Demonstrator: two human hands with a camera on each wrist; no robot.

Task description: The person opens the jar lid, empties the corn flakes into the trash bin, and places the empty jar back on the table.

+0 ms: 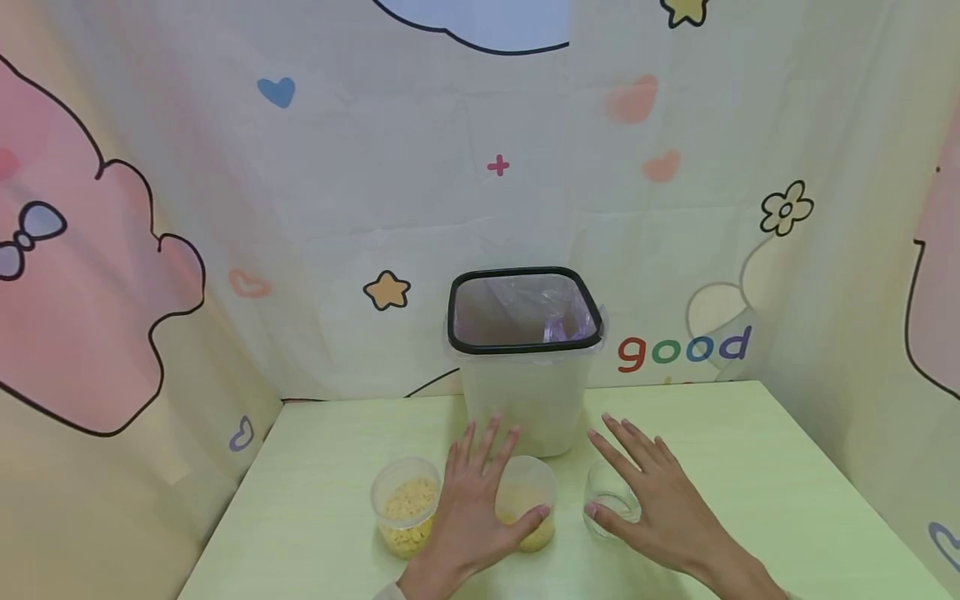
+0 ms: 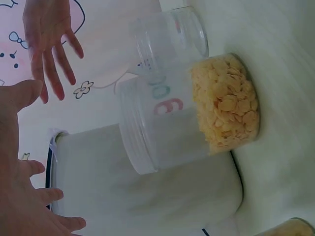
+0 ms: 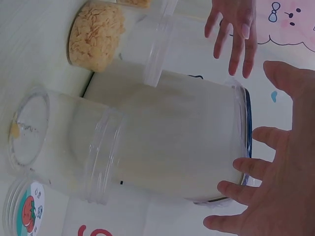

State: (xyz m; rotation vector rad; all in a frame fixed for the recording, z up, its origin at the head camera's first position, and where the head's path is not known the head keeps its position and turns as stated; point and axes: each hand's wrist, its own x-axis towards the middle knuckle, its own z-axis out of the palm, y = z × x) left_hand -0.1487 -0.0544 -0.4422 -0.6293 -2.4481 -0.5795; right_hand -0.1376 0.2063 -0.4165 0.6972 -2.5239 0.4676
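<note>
Both hands hang above the table with their fingers spread and nothing held. Over the gap between two clear plastic jars of pale yellow flakes is the left hand [image 1: 474,512]; it partly covers the left jar [image 1: 405,537] and the middle jar [image 1: 534,479]. The flakes [image 2: 227,103] fill roughly the lower half of the middle jar. Nearest the right hand [image 1: 666,508] stands a third clear jar [image 3: 64,142], uncapped, with one yellow bit [image 3: 15,130] at its base. The right hand overlaps this jar in the head view.
Behind the jars stands a white bin [image 1: 525,400] with a black rim and a plastic liner. A round lid with a tomato picture [image 3: 30,211] lies beside the third jar, hidden in the head view. Printed cloth [image 1: 360,167] hangs around the pale green table [image 1: 300,500].
</note>
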